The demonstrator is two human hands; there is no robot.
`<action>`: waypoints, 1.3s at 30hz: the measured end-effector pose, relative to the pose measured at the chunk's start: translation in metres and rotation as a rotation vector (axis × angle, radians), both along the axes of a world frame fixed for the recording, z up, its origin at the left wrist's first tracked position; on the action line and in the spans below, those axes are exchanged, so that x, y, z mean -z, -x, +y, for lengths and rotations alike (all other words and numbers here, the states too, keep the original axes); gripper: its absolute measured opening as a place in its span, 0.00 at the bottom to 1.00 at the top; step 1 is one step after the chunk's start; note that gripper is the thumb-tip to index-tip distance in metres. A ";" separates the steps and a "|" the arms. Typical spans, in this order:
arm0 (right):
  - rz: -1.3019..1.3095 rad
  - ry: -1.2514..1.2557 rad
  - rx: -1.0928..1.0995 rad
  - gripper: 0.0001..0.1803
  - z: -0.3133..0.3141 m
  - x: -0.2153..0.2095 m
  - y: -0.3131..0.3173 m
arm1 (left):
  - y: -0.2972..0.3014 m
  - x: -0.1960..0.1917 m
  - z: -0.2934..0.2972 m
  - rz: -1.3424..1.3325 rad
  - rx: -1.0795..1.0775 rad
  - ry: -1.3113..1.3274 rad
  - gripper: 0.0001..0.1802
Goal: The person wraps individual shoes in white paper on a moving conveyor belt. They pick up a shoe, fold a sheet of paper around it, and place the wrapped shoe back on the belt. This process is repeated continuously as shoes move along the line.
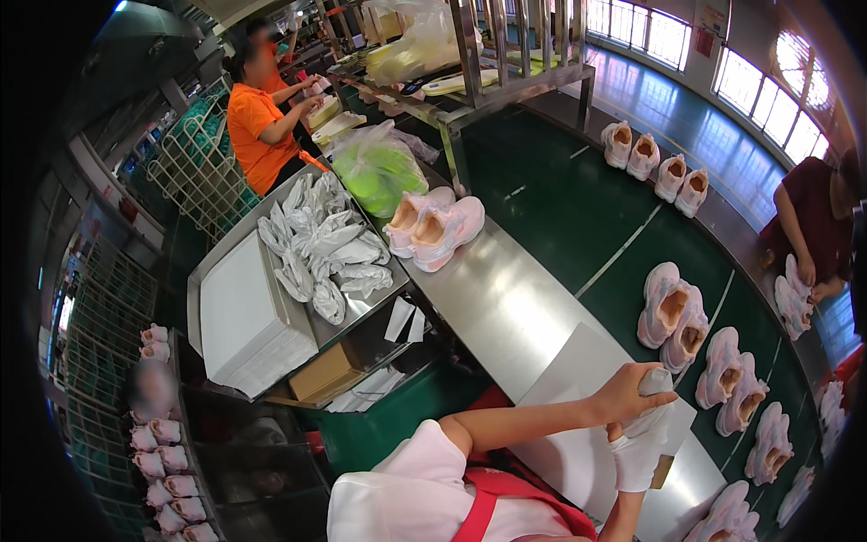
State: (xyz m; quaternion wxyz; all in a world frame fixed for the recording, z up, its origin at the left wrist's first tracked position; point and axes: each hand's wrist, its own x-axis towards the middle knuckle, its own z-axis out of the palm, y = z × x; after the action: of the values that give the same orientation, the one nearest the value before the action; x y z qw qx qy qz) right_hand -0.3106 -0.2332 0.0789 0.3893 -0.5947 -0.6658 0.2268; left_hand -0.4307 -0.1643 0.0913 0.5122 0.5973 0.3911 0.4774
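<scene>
A wad of white paper (643,425) is gripped between both hands, left hand (632,390) above and gloved right hand (637,461) below, over a paper sheet (578,397) on the desk (506,307), seemingly bunched to stuff pink shoes (673,316) nearby.

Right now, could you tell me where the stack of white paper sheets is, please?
In the head view, the stack of white paper sheets sits on the person's left, at the near end of a metal tray table, beside the crumpled white paper wads.
</scene>
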 end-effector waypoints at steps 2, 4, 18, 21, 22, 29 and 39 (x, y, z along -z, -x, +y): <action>0.100 0.049 -0.058 0.46 0.003 0.012 -0.003 | -0.002 0.005 -0.001 0.237 -0.271 -0.323 0.21; 0.234 0.163 -0.065 0.43 0.006 0.007 0.006 | -0.014 0.011 0.004 -0.204 -0.189 -0.069 0.22; -0.130 0.006 0.110 0.21 0.030 -0.006 0.000 | -0.014 0.038 0.063 -0.781 0.203 0.442 0.22; -0.291 0.068 0.170 0.16 0.058 -0.015 -0.031 | -0.025 0.043 0.117 -0.441 0.103 0.095 0.21; -0.381 0.062 0.219 0.16 0.074 -0.016 -0.040 | -0.032 0.055 0.144 -0.256 -0.058 -0.155 0.17; -0.808 0.227 0.114 0.19 0.169 -0.023 -0.061 | -0.056 0.084 0.250 0.706 0.204 -0.241 0.20; -1.514 0.458 -0.538 0.20 0.304 0.080 -0.057 | -0.070 0.099 0.266 0.632 0.298 -0.368 0.18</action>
State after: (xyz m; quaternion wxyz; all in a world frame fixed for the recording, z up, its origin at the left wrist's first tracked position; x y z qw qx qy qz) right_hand -0.2541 0.0709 -0.0015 -0.3613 -0.4714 -0.8043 -0.0189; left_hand -0.3607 0.1015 -0.0078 0.3145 0.8469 0.3463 0.2529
